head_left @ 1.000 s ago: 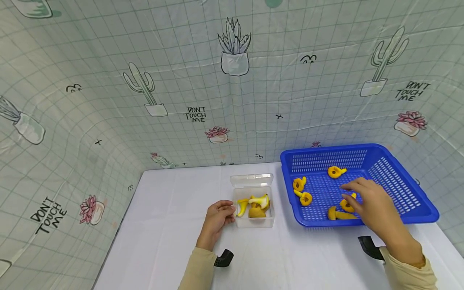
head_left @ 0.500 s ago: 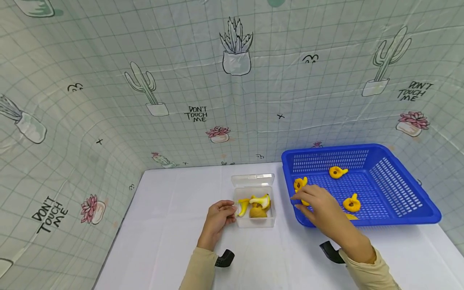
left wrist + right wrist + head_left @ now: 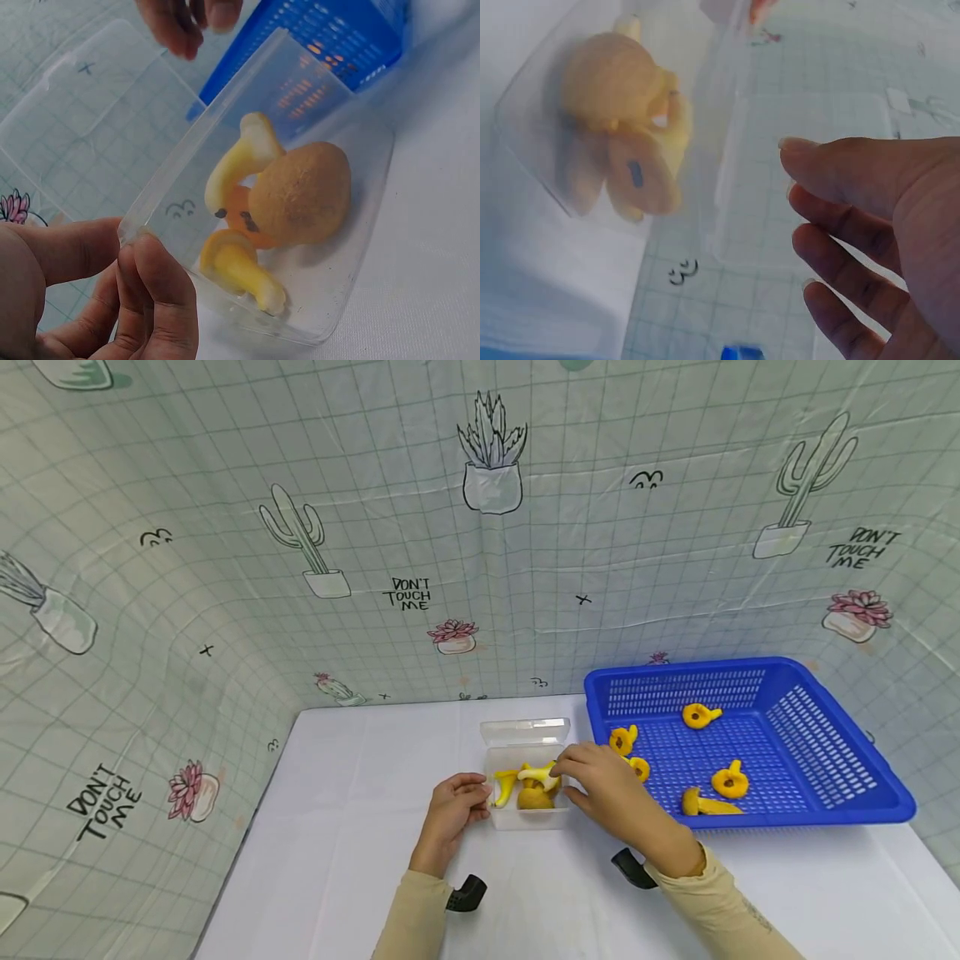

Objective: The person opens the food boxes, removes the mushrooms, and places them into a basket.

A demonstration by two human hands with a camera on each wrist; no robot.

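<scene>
My left hand (image 3: 453, 810) pinches the near left corner of a clear plastic box (image 3: 525, 821) between thumb and fingers. Its hinged lid (image 3: 525, 732) stands open at the back. Several yellow mushrooms lie in the box, among them one with a round brownish cap (image 3: 300, 195) and a curved yellow one (image 3: 244, 270) with a pale stem end. Over the box's right edge is my right hand (image 3: 618, 797). Nothing lies between its loosely bent, parted fingers in the right wrist view, and they are apart from the box there.
To the right stands a blue perforated basket (image 3: 825, 816) with several yellow mushrooms in it, such as one at the back (image 3: 697, 717) and one near the front (image 3: 730, 781). The white table (image 3: 360, 860) meets a patterned cloth backdrop (image 3: 375, 510).
My right hand has moved left, from above the basket, across its left rim, to the box's right edge. My left hand and the box stay in place.
</scene>
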